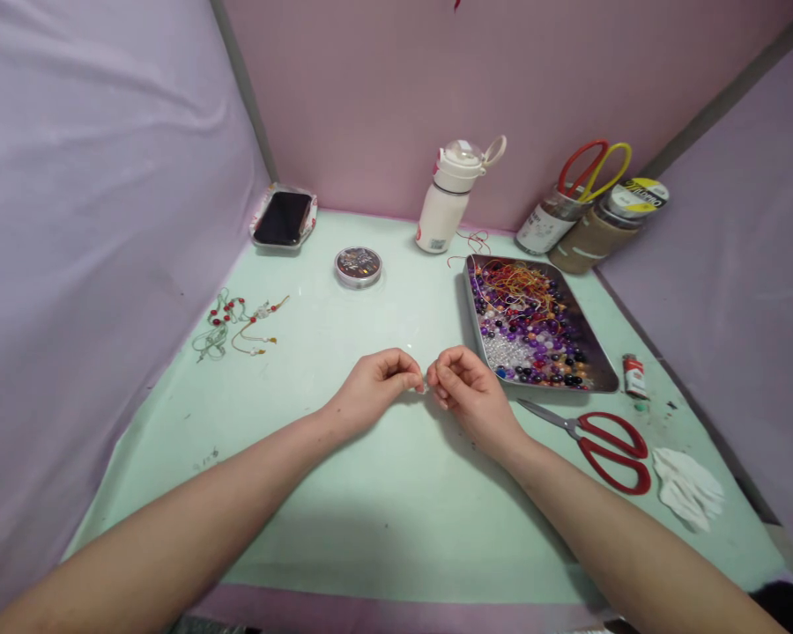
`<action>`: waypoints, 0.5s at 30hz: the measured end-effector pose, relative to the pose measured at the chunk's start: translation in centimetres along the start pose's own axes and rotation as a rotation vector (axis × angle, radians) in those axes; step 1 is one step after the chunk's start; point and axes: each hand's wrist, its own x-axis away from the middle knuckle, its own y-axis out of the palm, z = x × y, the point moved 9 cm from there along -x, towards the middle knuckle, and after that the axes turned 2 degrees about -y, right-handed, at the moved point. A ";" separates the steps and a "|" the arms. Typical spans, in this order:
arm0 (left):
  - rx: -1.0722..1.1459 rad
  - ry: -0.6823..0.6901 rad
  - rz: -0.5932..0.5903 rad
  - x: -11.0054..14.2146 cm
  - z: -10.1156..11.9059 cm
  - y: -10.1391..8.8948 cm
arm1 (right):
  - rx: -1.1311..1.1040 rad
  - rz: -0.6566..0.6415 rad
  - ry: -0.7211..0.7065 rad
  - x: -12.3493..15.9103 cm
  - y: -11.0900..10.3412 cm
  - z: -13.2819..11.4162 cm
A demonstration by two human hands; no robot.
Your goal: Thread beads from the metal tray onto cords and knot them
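Note:
My left hand (384,385) and my right hand (466,385) meet almost fingertip to fingertip above the middle of the table. Both are closed in a pinch. A tiny pale bit shows at the left fingertips, too small to name; what the right fingers hold is hidden. Just beyond my right hand lies a metal tray (591,339) of purple, black, orange and clear beads (542,339), with a tangle of red and yellow thread (519,286) on top. Red-handled scissors (572,426) lie partly open to the right of my right wrist.
At the back stand a white bottle (442,211) and two jars, one holding red and yellow handles (585,172). A round case (358,266), a phone (283,218) and a beaded cord (231,308) lie left. A lighter (633,376) and crumpled white cloth (687,484) lie right.

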 end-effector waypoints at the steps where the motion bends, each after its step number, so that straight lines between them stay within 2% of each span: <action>1: 0.006 -0.027 0.011 0.0 -0.2 -0.1 | 0.102 0.008 -0.059 0.1 -0.2 -0.5; 5: 0.091 -0.097 0.046 -0.1 -0.8 -0.3 | 0.402 0.049 -0.241 0.4 -0.5 -2.5; 12: 0.067 -0.090 -0.015 -0.1 -1.4 0.3 | 0.621 0.064 -0.373 1.0 0.1 -4.3; 15: 0.028 -0.096 0.002 -0.1 -1.3 0.3 | 0.674 0.031 -0.388 1.1 0.5 -4.4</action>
